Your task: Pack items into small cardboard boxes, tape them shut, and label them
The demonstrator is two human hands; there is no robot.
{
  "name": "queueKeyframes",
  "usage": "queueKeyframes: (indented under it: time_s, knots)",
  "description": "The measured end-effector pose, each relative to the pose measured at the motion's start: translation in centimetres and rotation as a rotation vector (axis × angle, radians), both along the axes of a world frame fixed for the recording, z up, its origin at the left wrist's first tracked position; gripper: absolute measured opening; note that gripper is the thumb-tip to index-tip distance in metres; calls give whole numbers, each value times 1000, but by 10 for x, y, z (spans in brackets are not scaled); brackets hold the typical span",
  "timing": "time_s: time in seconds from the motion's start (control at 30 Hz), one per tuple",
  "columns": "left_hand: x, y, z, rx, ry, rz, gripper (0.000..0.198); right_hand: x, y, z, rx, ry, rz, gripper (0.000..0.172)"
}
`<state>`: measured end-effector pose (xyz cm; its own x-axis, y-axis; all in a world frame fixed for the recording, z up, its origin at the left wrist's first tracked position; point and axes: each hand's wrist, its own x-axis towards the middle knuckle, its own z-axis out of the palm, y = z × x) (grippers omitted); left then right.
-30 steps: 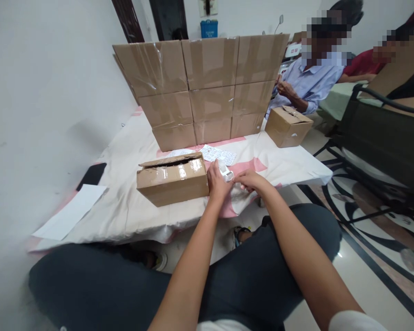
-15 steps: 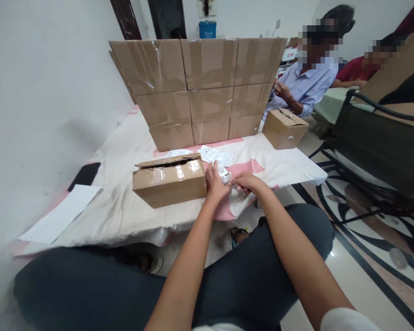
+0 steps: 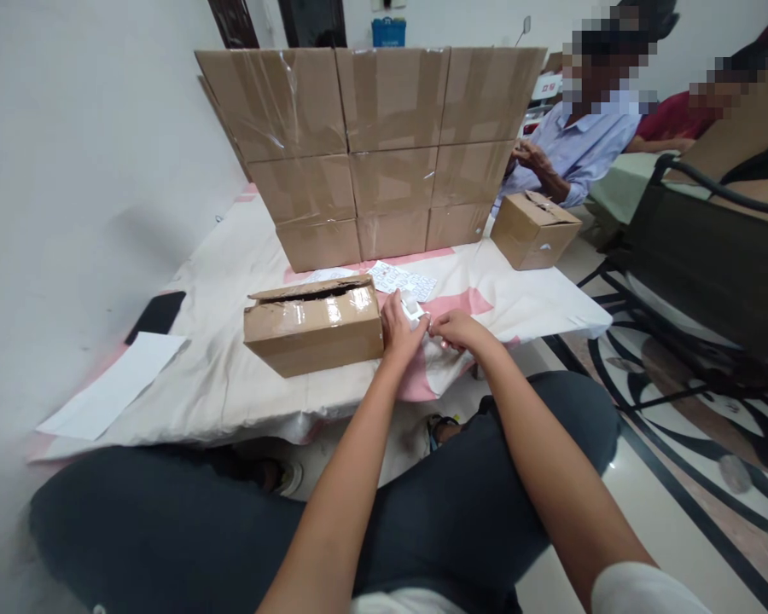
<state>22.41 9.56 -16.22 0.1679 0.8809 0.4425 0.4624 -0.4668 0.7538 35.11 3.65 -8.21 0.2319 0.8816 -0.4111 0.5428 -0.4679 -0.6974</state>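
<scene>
My left hand [image 3: 399, 328] is closed around a small white object [image 3: 415, 309] just right of a taped cardboard box [image 3: 313, 324] on the cloth-covered low table [image 3: 230, 375]. My right hand [image 3: 456, 329] meets it from the right, fingers pinched at the same white object or a bit of film on it. The box's top flap is slightly open, showing a dark slit. Sheets of printed labels [image 3: 402, 280] lie just behind my hands.
A wall of stacked taped cartons [image 3: 371, 145] stands at the back of the table. A smaller open box [image 3: 534, 230] sits at the right rear beside a seated person in a blue shirt [image 3: 576, 149]. A black phone [image 3: 154, 315] and white paper [image 3: 112, 396] lie left. A dark chair [image 3: 710, 256] stands right.
The view has shifted slightly. Both hands stay together by the box's right end, working the small white object with little movement.
</scene>
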Motion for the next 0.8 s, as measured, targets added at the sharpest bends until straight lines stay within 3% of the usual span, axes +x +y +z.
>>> queueKeyframes:
  time_s: [0.53,0.8]
  knots:
    - [-2,6,-3,-34,-63,-24,92,-3,-2,-1,88,6,-11,12]
    - [-3,8,-6,-54,-67,-48,95,-13,-13,-23,164,81,-164,15]
